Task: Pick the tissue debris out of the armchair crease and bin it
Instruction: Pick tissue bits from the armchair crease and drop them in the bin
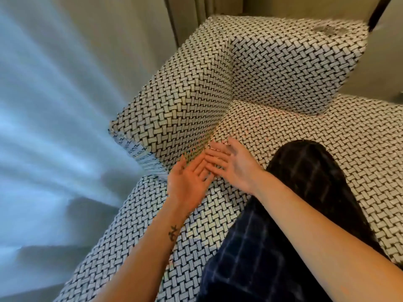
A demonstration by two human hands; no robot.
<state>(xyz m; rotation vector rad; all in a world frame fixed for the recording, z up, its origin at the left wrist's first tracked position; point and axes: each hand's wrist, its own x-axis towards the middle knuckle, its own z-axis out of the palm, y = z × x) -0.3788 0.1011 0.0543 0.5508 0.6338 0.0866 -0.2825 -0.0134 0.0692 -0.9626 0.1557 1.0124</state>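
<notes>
The armchair (283,131) is covered in a black-and-white basket-weave fabric. Its crease (218,127) runs between the left arm and the seat cushion. My left hand (189,179) hovers palm up at the near end of that crease, fingers straight. My right hand (231,164) lies just beside it, fingers stretched out and overlapping the left fingertips. Neither hand holds anything that I can see. No tissue debris shows in the crease; tiny pale-orange flecks (259,129) dot the seat near it. No bin is in view.
My knee in dark checked trousers (305,192) rests on the seat cushion. The armchair's back cushion (294,62) rises behind. A pale curtain (54,105) hangs left of the chair arm. A dark pole (377,12) stands at the top right.
</notes>
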